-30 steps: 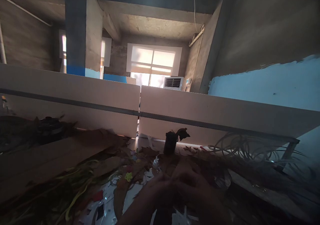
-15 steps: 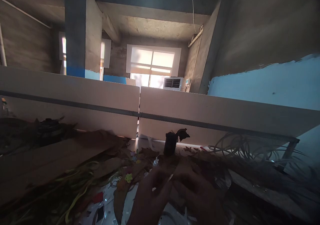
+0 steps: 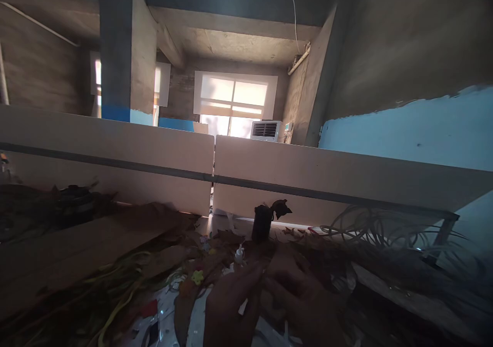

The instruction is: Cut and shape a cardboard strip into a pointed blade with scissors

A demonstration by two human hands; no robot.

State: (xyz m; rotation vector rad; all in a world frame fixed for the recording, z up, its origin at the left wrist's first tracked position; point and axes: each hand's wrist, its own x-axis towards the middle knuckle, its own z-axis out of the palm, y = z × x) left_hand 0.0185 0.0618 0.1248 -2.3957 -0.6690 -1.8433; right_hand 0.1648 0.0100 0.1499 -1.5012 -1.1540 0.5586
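Note:
Low in the centre, my left hand [image 3: 233,298] and my right hand [image 3: 298,288] are close together, fingers curled inward and fingertips meeting. The scene there is very dark, so whatever they pinch cannot be made out. A small pale patch [image 3: 243,306] shows at my left hand; whether it is a held piece or the surface behind is unclear. Just beyond the fingers stands a small white bottle [image 3: 239,255] with a narrow tip. A yellow flower-shaped piece [image 3: 197,277] lies left of my left hand. Behind the hands is an upright black cylinder [image 3: 262,224] with a dark leaf-like shape beside it.
Yellow-green strips [image 3: 117,306] and brown cardboard-like sheets [image 3: 96,239] cover the left side. Coils of thin pale cord [image 3: 370,229] are heaped at the right. A pale partition panel [image 3: 308,165] runs across the back, with a window [image 3: 233,98] beyond.
My left hand has turned slightly, its back now more toward me, and the light sliver between the fingertips is no longer visible. The hands stay together in about the same place.

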